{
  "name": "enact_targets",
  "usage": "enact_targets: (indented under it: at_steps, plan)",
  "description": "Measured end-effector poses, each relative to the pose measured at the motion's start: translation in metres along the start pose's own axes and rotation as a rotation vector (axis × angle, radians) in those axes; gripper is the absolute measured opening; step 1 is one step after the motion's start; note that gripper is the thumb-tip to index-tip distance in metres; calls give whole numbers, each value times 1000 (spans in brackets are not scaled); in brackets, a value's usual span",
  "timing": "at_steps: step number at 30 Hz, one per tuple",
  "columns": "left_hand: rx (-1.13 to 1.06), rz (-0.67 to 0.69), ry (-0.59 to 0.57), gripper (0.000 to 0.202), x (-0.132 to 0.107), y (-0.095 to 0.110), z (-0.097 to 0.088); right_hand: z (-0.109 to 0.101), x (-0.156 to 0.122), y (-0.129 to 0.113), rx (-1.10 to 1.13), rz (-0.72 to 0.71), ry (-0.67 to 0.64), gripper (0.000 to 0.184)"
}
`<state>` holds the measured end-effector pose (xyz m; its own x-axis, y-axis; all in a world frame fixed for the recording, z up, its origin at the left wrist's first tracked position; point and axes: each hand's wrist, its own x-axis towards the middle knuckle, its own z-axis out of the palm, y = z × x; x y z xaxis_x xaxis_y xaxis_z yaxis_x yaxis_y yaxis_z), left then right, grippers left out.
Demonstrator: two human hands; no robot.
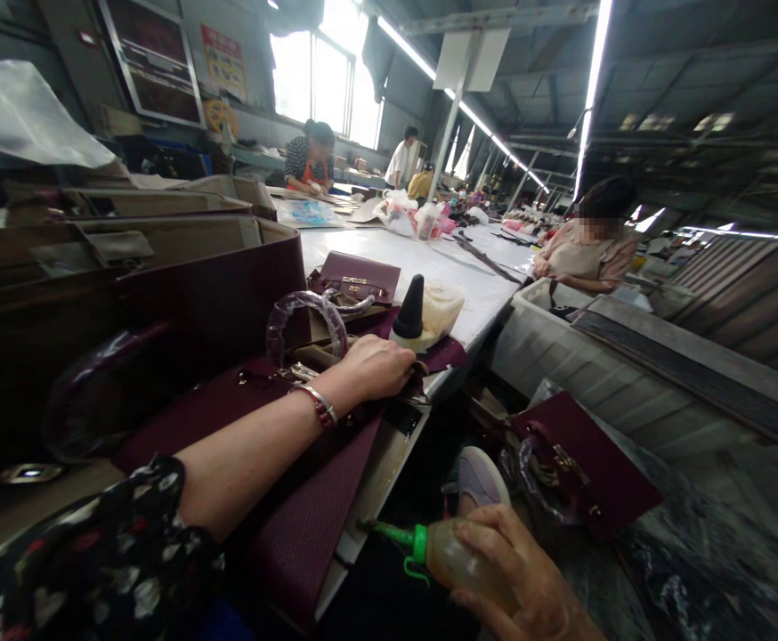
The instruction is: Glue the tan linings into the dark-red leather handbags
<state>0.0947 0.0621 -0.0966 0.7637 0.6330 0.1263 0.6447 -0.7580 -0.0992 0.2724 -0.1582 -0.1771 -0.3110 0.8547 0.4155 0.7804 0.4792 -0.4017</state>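
My left hand reaches across a maroon leather handbag lying at the bench's near edge. Its fingers are curled down around a maroon and tan edge of the bag; the fingertips are mostly hidden. A plastic-wrapped handle arches up just behind that wrist. Held low at the front, off the bench edge, my right hand is wrapped round a squeeze bottle of yellowish liquid. The bottle's green nozzle points left towards the bag's edge. A yellowish bottle with a black cone cap stands just beyond my left hand.
Large maroon bag bodies crowd the left side. A smaller maroon bag sits farther back on the white bench. Below right lies another maroon handbag beside a big white bin. A person works behind the bin; others work farther back.
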Motion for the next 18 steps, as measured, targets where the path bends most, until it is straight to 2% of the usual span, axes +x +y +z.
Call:
enact_targets:
  at_steps: [4, 12, 15, 18]
  plan:
    - [44, -1, 70, 26, -1, -3, -15, -5, 3, -3, 9, 11, 23, 34]
    - [171, -23, 257, 23, -7, -5, -65, -19, 7, 9, -159, 88, 117, 31]
    - [230, -4, 354, 18, -13, -1, -68, -20, 12, 11, -181, 84, 122, 32]
    - [266, 11, 427, 12, -21, 2, -64, -16, 15, 13, -186, 76, 129, 30]
